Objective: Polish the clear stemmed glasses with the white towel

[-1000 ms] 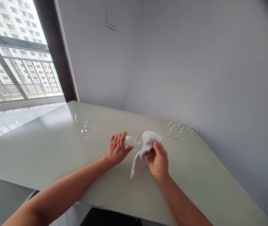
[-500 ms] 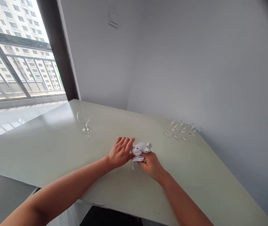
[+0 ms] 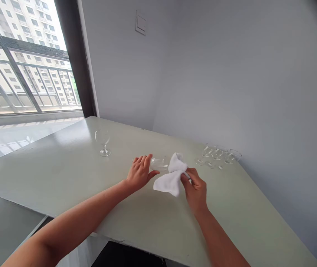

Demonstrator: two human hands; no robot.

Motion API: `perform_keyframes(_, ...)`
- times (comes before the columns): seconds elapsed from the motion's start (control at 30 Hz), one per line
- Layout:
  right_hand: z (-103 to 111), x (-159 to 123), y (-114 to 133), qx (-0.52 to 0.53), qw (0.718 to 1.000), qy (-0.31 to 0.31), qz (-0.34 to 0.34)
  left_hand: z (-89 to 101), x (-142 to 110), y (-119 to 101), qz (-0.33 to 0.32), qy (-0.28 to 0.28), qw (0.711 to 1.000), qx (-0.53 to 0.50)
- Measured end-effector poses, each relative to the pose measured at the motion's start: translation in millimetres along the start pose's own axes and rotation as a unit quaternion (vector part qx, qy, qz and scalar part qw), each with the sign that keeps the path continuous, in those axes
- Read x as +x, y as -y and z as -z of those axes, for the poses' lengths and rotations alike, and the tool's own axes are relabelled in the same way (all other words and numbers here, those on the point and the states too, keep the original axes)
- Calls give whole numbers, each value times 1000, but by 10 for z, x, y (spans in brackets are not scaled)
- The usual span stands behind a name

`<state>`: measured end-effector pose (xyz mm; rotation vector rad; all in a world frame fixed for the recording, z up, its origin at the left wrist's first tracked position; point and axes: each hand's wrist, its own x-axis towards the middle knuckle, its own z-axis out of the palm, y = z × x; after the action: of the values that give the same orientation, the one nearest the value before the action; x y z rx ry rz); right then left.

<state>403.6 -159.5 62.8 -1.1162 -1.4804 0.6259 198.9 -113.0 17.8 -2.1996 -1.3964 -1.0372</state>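
Observation:
My left hand (image 3: 140,171) is wrapped round a clear stemmed glass (image 3: 159,163), which is tipped on its side with the rim toward the right. Its stem and foot are mostly hidden behind my fingers. Between thumb and fingertips, my right hand (image 3: 196,185) pinches a white cloth (image 3: 169,182). The cloth hangs spread in two flaps just off the glass's rim. Whether any of it still touches the rim I cannot tell.
One wine glass (image 3: 103,141) stands upright at the back left of the pale table (image 3: 130,215). Several more glasses (image 3: 219,152) stand grouped near the right wall. A window (image 3: 27,63) is at the left, and a dark opening shows below the front edge.
My right hand has drawn the cloth out to the right, away from the glass. The bunched cloth has opened out, and the glass bowl now shows. My left hand keeps its hold.

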Motion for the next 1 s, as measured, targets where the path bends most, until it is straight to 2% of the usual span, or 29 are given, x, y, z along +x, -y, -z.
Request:
perform_keyframes(0.07, 11, -13, -14, 17, 999, -35, -38, -2, 11, 21, 14, -10, 1000, 10)
perform_keyframes(0.1, -2, -24, -15, 28, 998, -30, -54, 4, 16, 18, 15, -13, 1000, 13)
perform_keyframes(0.23, -109, -61, 18, 72, 990, 116, -25, 56, 32, -45, -21, -1, 1000, 8)
perform_keyframes(0.3, -130, -54, 40, 95, 984, 148, -21, 82, 36, -69, -41, 0, 999, 9)
perform_keyframes(0.37, -112, -34, 59, 122, 976, 174, -54, 98, 33, -77, -54, -6, 998, 12)
perform_keyframes(0.5, -61, -5, 68, 160, 916, 346, -122, 104, -5, -100, -102, 0, 995, -4)
perform_keyframes(0.57, -74, -10, 42, 122, 908, 385, -112, 104, -24, -128, -133, 26, 991, -9)
perform_keyframes(0.67, -147, -40, -37, 73, 938, 330, -71, 116, -28, -180, -139, 73, 988, -11)
perform_keyframes(0.73, -205, -66, -94, 104, 950, 280, -87, 138, -13, -206, -139, 88, 986, -8)
perform_keyframes(0.8, -246, -85, -134, 170, 943, 248, -139, 171, 5, -222, -150, 84, 985, 11)
perform_keyframes(0.9, -261, -85, -156, 277, 911, 217, -217, 243, 36, -217, -172, 76, 981, 40)
perform_keyframes(1.0, -219, -66, -131, 292, 898, 240, -227, 362, 95, -170, -166, 139, 976, 0)
